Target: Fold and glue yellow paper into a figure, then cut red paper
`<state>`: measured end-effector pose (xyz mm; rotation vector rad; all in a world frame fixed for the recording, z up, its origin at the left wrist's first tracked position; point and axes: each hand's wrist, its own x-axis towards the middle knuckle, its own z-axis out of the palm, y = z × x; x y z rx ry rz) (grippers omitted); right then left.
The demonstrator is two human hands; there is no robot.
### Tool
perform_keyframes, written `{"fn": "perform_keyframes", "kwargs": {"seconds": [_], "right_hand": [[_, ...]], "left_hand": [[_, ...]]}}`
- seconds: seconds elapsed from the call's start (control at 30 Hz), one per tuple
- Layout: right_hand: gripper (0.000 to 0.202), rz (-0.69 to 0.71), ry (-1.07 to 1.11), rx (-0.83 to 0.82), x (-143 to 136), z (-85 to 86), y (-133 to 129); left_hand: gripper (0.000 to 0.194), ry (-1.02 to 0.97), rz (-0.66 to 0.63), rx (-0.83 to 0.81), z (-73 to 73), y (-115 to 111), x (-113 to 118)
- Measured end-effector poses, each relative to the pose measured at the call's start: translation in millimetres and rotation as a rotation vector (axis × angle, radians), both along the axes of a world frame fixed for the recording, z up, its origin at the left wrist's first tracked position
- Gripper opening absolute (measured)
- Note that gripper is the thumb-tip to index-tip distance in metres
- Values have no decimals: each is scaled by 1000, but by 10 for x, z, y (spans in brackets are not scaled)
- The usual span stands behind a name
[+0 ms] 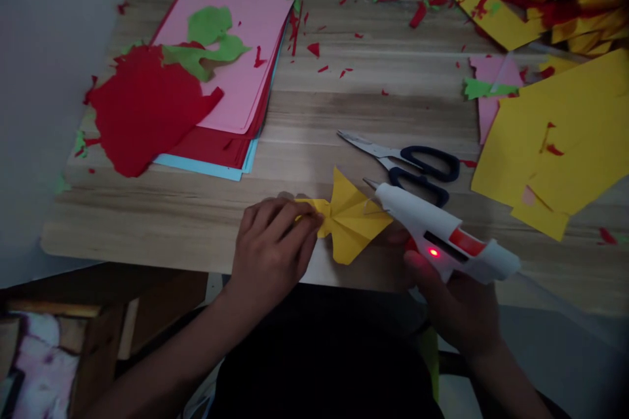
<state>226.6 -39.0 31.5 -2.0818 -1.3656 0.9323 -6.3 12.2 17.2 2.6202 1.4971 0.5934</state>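
Note:
My left hand [275,236] pinches the narrow end of a folded yellow paper piece [356,226] near the table's front edge. The paper's creased, wide part fans out to the right. In my right hand [457,301] is a white glue gun [427,216] with a glowing red light on its side. Its metal nozzle points up and left, just above the yellow paper, and a thin strand seems to hang near it. Scissors [398,160] with dark blue handles lie just beyond the glue gun, which covers part of one handle loop.
A stack of pink paper [221,65], with red and blue sheets under it, lies at the left, topped by red scrap [147,105] and green scrap [211,26]. Yellow sheets [565,137] lie at the right. Yellow and red paper pieces [590,6] crowd the back right corner.

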Motion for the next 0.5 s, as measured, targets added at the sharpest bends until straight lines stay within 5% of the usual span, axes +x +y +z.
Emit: {"fn": "perform_keyframes", "kwargs": {"seconds": [0.3,0.5], "right_hand": [[36,13,51,61,31,-101,7],[40,31,6,86,41,-113,-20]], "left_hand": [[22,149,15,-54,16,-48,70],[22,-81,25,-113,-49,-44,33]]}}
